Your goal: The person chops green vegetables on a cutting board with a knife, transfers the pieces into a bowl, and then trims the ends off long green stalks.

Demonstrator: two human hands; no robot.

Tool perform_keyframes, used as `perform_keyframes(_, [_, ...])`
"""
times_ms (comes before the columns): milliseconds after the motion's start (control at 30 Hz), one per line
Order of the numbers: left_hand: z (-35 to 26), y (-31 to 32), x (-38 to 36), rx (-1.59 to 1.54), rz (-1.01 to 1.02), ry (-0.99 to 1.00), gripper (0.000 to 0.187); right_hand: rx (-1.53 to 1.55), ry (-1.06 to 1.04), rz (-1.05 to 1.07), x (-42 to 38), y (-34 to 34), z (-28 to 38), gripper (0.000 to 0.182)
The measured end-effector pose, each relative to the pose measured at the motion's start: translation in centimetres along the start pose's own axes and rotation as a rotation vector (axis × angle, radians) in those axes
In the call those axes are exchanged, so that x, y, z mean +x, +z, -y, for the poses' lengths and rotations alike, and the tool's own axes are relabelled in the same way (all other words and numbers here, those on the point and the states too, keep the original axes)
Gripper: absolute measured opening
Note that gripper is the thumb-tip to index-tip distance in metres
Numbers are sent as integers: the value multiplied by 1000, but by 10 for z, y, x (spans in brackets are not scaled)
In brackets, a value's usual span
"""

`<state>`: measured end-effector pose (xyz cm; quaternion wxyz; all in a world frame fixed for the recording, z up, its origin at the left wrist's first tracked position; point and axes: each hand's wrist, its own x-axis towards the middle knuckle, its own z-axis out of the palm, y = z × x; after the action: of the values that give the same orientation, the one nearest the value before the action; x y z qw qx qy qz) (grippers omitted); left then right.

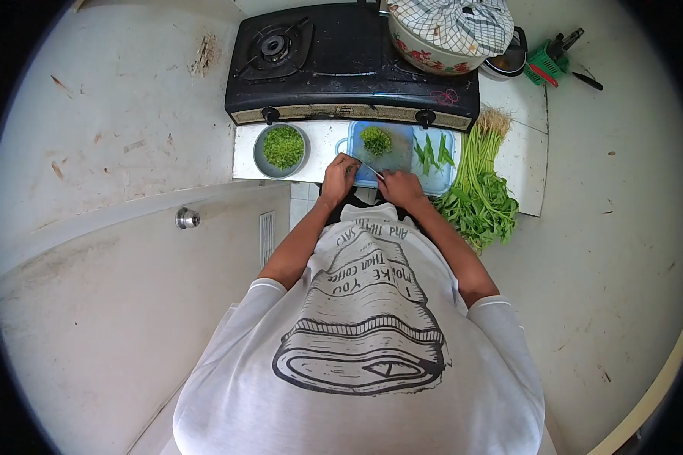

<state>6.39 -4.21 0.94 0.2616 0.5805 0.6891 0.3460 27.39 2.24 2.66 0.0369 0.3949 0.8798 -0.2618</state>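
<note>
My right hand (402,187) is closed around the handle of a knife (371,170), whose blade points up and left toward my other hand. My left hand (341,177) is closed at the lower left edge of the blue cutting board (394,157); what its fingers hold is too small to make out. A heap of chopped greens (376,141) lies on the board just above the blade. Several longer green pieces (433,153) rest on the board's right part. Left of the board, a grey bowl (259,157) holds more chopped greens (284,147).
Behind the board stands a black gas stove (341,57) with a cloth-covered pot (432,59) on its right side. A large bunch of leafy stems (478,182) lies right of the board. Farther right is a green basket (545,64) with utensils, beside a small pan (506,61).
</note>
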Motion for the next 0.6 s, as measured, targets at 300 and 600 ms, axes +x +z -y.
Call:
perform_keyframes(300, [3,0,3,-23,16,-30,9,-5,39,-20,-13,6,-13,36])
perform_keyframes(600, [-4,-5,4,12,51,-30,9,21,13,22,-14,-6,-1,36])
